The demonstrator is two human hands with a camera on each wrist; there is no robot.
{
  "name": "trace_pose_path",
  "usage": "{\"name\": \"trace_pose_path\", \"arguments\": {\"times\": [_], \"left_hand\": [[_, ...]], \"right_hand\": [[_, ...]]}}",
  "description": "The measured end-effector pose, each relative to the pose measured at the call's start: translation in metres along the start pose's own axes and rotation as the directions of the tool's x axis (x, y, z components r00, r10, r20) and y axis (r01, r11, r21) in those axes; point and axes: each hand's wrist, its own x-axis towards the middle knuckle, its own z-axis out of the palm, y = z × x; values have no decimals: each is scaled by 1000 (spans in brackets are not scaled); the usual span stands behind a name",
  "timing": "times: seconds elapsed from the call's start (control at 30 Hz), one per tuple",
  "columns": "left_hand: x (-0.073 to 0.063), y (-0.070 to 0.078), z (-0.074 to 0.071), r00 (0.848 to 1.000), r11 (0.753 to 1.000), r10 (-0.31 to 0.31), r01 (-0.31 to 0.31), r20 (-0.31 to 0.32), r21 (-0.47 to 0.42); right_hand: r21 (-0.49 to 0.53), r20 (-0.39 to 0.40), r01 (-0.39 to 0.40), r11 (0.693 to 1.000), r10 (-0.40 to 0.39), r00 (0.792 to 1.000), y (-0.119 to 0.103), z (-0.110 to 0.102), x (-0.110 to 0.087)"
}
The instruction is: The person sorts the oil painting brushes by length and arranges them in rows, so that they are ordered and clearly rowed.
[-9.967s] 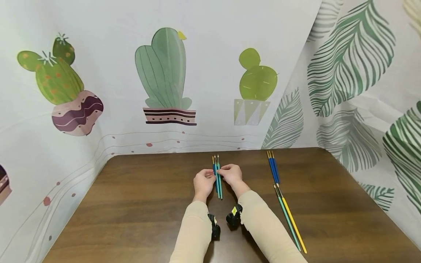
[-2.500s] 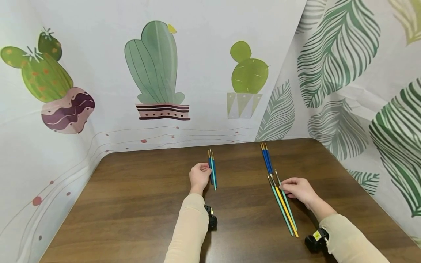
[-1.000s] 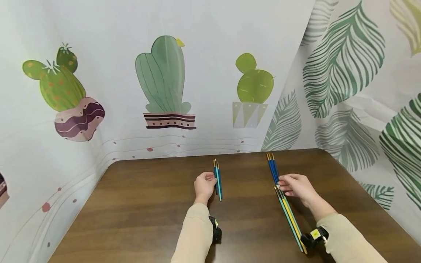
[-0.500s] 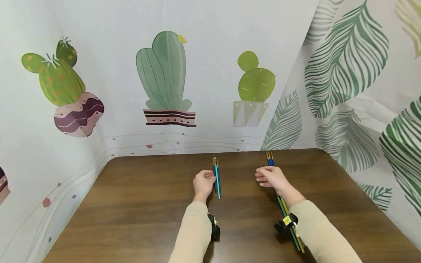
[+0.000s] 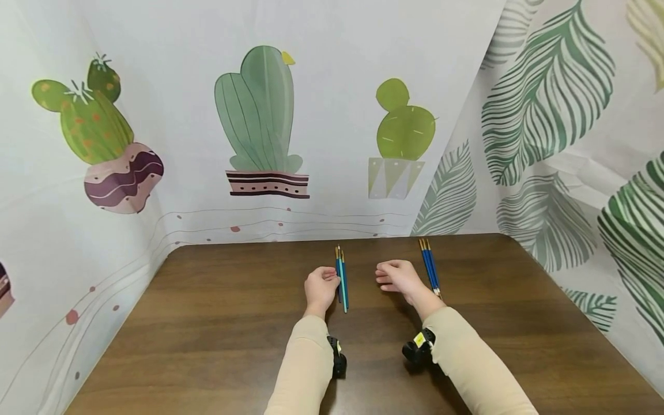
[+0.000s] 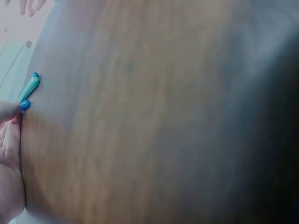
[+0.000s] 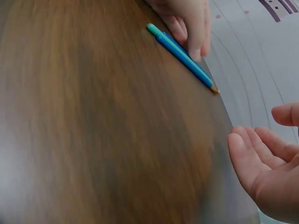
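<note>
In the head view my left hand (image 5: 320, 286) pinches at the near side of a small bundle of paintbrushes, a teal paintbrush (image 5: 343, 286) lying between two blue ones. The left wrist view shows the teal paintbrush's rounded end (image 6: 31, 87) beside the thumb. My right hand (image 5: 399, 276) hovers to the right of that bundle, fingers loosely bent and nothing in them; the right wrist view shows a gap between thumb and fingers. Several blue paintbrushes (image 5: 429, 262) with gold ferrules lie side by side at the back right.
The brown wooden table (image 5: 233, 328) ends at a cloth backdrop (image 5: 337, 115) printed with cacti and leaves. Pale brush tips (image 5: 438, 293) show just below the blue group; the right forearm and sleeve (image 5: 467, 351) hide their handles. A small camera sits on each wrist.
A teal paintbrush from the left bundle now lies with the right-hand ones. The right hand has let go of it and moved left, empty, towards the bundle. The left hand stays by the bundle.
</note>
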Motion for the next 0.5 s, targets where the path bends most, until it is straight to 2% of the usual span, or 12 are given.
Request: {"name": "trace_pose_path", "arguments": {"times": [0.27,0.5], "left_hand": [[1,-3,0,1000,1000,0,0,5,14],[0,-1,0,1000,1000,-2,2,5,7]], "right_hand": [[38,12,-15,999,15,1000,0,28,8],[92,38,-47,995,44,998,-1,43,10]]}}
